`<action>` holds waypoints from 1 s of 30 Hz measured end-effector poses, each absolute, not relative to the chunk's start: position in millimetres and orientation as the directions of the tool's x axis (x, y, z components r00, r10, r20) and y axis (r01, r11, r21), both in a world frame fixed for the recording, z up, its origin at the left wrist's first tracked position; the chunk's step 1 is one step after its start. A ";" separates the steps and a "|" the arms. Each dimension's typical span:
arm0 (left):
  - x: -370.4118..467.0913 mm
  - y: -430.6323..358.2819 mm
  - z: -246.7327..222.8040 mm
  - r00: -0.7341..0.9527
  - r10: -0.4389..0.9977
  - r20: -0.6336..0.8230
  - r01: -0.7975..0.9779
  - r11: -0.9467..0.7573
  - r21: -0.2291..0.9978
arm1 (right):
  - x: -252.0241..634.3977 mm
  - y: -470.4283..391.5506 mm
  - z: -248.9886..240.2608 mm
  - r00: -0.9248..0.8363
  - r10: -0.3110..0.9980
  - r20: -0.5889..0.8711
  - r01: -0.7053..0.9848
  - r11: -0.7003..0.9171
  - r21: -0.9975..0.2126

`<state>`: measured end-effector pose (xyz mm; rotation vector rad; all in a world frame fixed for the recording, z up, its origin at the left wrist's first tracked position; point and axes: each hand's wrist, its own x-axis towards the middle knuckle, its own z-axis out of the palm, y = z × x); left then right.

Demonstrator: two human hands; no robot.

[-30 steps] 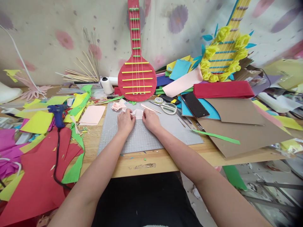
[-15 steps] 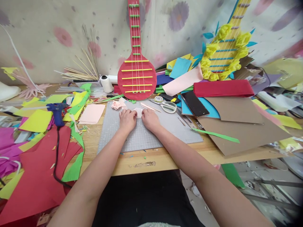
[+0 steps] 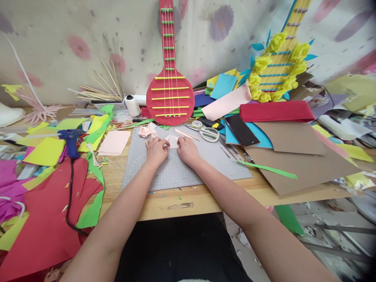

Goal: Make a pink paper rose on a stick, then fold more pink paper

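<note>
A small piece of pale pink crepe paper (image 3: 172, 141) lies on the grey cutting mat (image 3: 164, 172), between my two hands. My left hand (image 3: 156, 149) has its fingers bent and closed on the paper's left edge. On the opposite edge my right hand (image 3: 187, 149) pinches the paper, its fingertips partly hidden behind the knuckles. Just beyond my left hand is a crumpled pink paper flower (image 3: 144, 131). Thin pink-tipped sticks (image 3: 185, 134) and scissors with pale handles (image 3: 210, 134) lie past my right hand.
A red paper lute (image 3: 170, 96) stands at the back, a yellow one (image 3: 276, 70) to its right. Left are a blue glue gun (image 3: 71, 143), pink paper sheets (image 3: 114, 142) and red paper (image 3: 49, 211). Right are a phone (image 3: 242, 130) and brown cardboard (image 3: 302, 168).
My hands have moved slightly apart, and more of the pink paper shows between them. The surrounding things have stayed in place.
</note>
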<state>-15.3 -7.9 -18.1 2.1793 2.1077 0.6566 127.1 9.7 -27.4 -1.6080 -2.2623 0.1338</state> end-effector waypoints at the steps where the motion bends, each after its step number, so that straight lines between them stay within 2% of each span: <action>1: -16.0 -7.6 -18.4 -0.016 0.965 0.263 0.944 -0.072 0.321 | 127.9 9.8 -27.4 -0.289 0.929 0.232 0.891 0.350 -0.290; 9: -15.1 -5.8 -17.1 -0.045 0.978 0.204 0.941 -0.027 0.338 | 129.8 11.3 -28.2 -0.268 0.932 0.243 0.849 0.347 -0.399; 13: -14.4 -6.1 -18.1 -0.055 0.971 0.231 0.937 -0.030 0.348 | 129.2 12.6 -29.7 -0.242 0.935 0.258 0.839 0.335 -0.428; 16: -14.5 -7.5 -18.6 0.000 0.967 0.256 0.944 -0.084 0.318 | 129.6 11.9 -28.7 -0.225 0.939 0.260 0.824 0.326 -0.464; 21: -17.4 -12.4 -15.0 0.097 0.932 0.350 0.918 -0.219 0.331 | 137.0 13.9 -27.1 -0.153 0.954 0.258 0.701 0.289 -0.652; 23: -19.5 -13.7 -12.2 0.075 0.915 0.397 0.907 -0.228 0.355 | 142.1 17.3 -28.2 -0.124 0.958 0.258 0.622 0.277 -0.732; 26: -23.2 -10.2 -6.5 0.017 0.898 0.439 0.903 -0.203 0.380 | 149.2 23.5 -30.8 -0.054 0.955 0.291 0.557 0.271 -0.785; 28: -25.6 -2.1 -1.6 0.012 0.902 0.431 0.895 -0.202 0.398 | 152.3 27.1 -32.5 -0.009 0.955 0.298 0.533 0.256 -0.806; 30: -27.0 10.3 4.0 0.033 0.934 0.355 0.871 -0.201 0.447 | 154.0 29.8 -34.1 0.010 0.958 0.286 0.504 0.242 -0.829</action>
